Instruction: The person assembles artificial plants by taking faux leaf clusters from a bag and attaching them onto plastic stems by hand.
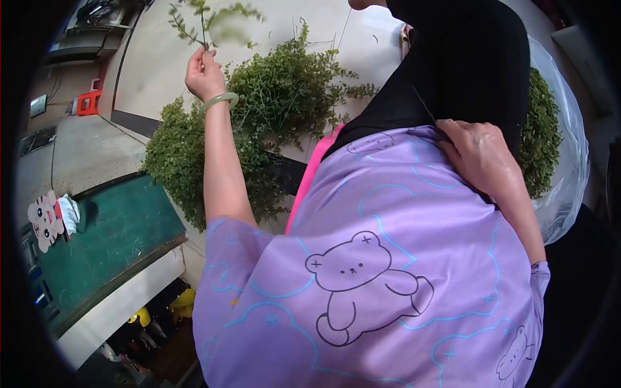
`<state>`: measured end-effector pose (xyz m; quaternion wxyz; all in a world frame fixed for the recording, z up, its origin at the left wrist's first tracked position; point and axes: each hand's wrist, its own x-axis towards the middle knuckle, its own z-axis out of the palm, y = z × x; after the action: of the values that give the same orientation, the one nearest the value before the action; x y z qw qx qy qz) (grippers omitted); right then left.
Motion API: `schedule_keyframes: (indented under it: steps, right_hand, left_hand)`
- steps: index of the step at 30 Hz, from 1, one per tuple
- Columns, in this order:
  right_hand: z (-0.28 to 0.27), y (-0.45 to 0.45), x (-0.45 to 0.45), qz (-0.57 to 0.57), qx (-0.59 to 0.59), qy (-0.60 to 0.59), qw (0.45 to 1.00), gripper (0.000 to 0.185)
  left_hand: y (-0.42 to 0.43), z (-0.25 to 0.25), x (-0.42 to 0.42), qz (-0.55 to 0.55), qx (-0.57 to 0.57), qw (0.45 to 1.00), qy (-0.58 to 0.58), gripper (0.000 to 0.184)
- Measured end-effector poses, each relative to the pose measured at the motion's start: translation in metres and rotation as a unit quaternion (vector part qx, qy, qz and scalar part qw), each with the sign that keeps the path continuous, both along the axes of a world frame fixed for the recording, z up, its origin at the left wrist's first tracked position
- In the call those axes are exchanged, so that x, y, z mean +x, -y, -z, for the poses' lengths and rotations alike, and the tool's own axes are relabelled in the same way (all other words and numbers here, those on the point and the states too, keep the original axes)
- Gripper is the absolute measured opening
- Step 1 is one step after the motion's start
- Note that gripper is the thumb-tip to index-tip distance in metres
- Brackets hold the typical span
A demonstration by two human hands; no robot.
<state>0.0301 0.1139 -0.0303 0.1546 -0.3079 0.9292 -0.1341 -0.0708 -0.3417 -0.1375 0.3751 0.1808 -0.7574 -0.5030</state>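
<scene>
My left hand (206,76), with a pale green bangle (220,102) at the wrist, is raised at the upper left. Its fingers are pinched round the stem of a leafy green sprig (204,26), whose leaf tips are partly blurred. Below and beside that hand lies a big heap of leafy green sprigs (284,87) on the floor. My right hand (482,152) rests on my black-trousered thigh (482,77), its fingers laid over the cloth and partly hidden, with no object visible in it.
At the right, a clear plastic bag (569,181) holds more leafy greens (539,139). A pink edge (317,161) shows beside my hip. To the left stand a green-topped table (123,242) with a cartoon animal cutout (46,221) and a red plastic stool (89,102).
</scene>
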Motion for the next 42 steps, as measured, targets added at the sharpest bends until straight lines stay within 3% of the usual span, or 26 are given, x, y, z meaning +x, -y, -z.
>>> schedule_keyframes:
  steps: [2, 4, 5, 6, 7, 9, 11, 13, 15, 16, 17, 18, 19, 20, 21, 22, 23, 24, 27, 37, 41, 42]
  right_hand:
    - [-0.007, 0.008, -0.008, 0.024, -0.028, 0.05, 0.998, 0.035]
    - [-0.008, 0.014, -0.01, 0.052, -0.073, 0.065, 0.994, 0.03]
    - [-0.007, 0.015, -0.01, 0.067, -0.104, 0.063, 0.99, 0.028]
    - [-0.007, 0.015, -0.01, 0.083, -0.136, 0.059, 0.986, 0.026]
    - [-0.007, 0.016, -0.011, 0.097, -0.169, 0.052, 0.979, 0.023]
    - [-0.016, 0.014, -0.013, 0.147, -0.186, 0.065, 0.969, 0.019]
    - [-0.022, 0.005, -0.01, 0.188, -0.24, 0.072, 0.95, 0.016]
    - [-0.022, -0.007, -0.013, 0.207, -0.338, 0.071, 0.915, 0.014]
    - [-0.029, -0.013, -0.015, 0.264, -0.458, 0.117, 0.841, 0.015]
    - [-0.031, -0.024, -0.017, 0.265, -0.482, 0.138, 0.823, 0.016]
    - [-0.032, -0.036, -0.02, 0.265, -0.506, 0.16, 0.805, 0.018]
    - [-0.023, -0.044, -0.023, 0.243, -0.561, 0.147, 0.778, 0.02]
    - [-0.02, -0.051, -0.024, 0.249, -0.589, 0.157, 0.752, 0.02]
    - [-0.018, -0.056, -0.023, 0.263, -0.615, 0.164, 0.725, 0.02]
    - [-0.017, -0.06, -0.025, 0.272, -0.643, 0.17, 0.696, 0.019]
    - [-0.015, -0.064, -0.026, 0.279, -0.651, 0.175, 0.684, 0.019]
    - [-0.013, -0.067, -0.026, 0.284, -0.661, 0.178, 0.671, 0.018]
    - [-0.012, -0.069, -0.027, 0.289, -0.674, 0.179, 0.657, 0.018]
    - [-0.012, -0.074, -0.022, 0.283, -0.691, 0.196, 0.636, 0.014]
    - [-0.01, -0.09, -0.002, 0.243, -0.689, 0.178, 0.659, 0.012]
    - [-0.017, -0.084, 0.014, 0.259, -0.701, 0.018, 0.664, 0.013]
    - [-0.03, -0.086, 0.023, 0.283, -0.667, 0.057, 0.687, 0.012]
  left_hand:
    - [0.023, 0.05, -0.002, -0.101, -0.113, 0.986, 0.075, 0.018]
    - [0.025, 0.102, 0.011, -0.088, -0.291, 0.926, 0.226, 0.019]
    - [0.028, 0.14, 0.019, -0.025, -0.251, 0.917, 0.31, 0.019]
    - [0.015, 0.163, 0.032, -0.012, -0.316, 0.824, 0.47, 0.022]
    - [0.019, 0.206, 0.041, 0.027, -0.256, 0.808, 0.529, 0.024]
    - [-0.008, 0.213, 0.054, -0.012, -0.202, 0.795, 0.573, 0.031]
    - [-0.013, 0.211, 0.059, -0.005, -0.218, 0.815, 0.538, 0.032]
    - [-0.024, 0.163, 0.057, -0.01, -0.293, 0.804, 0.516, 0.032]
    - [-0.023, 0.12, 0.053, -0.012, -0.34, 0.832, 0.438, 0.029]
    - [-0.034, 0.093, 0.045, 0.059, -0.178, 0.915, 0.357, 0.028]
    - [-0.047, 0.056, 0.038, 0.127, -0.007, 0.956, 0.266, 0.026]
    - [-0.085, -0.006, 0.043, 0.25, 0.094, 0.944, 0.194, 0.021]
    - [-0.136, -0.074, 0.056, 0.36, 0.19, 0.906, 0.115, 0.017]
    - [-0.174, -0.121, 0.071, 0.485, 0.206, 0.847, 0.069, 0.017]
    - [-0.208, -0.152, 0.084, 0.623, 0.223, 0.749, -0.019, 0.015]
    - [-0.235, -0.17, 0.092, 0.696, 0.206, 0.685, -0.05, 0.016]
    - [-0.262, -0.182, 0.097, 0.729, 0.189, 0.656, -0.059, 0.017]
    - [-0.288, -0.19, 0.099, 0.744, 0.173, 0.642, -0.063, 0.017]
    - [-0.336, -0.196, 0.1, 0.722, 0.146, 0.672, -0.075, 0.02]
    - [-0.369, -0.213, 0.088, 0.625, 0.063, 0.769, -0.12, 0.031]
    - [-0.367, -0.216, 0.07, 0.559, 0.044, 0.82, -0.114, 0.036]
    - [-0.368, -0.212, 0.067, 0.561, 0.053, 0.822, -0.086, 0.037]
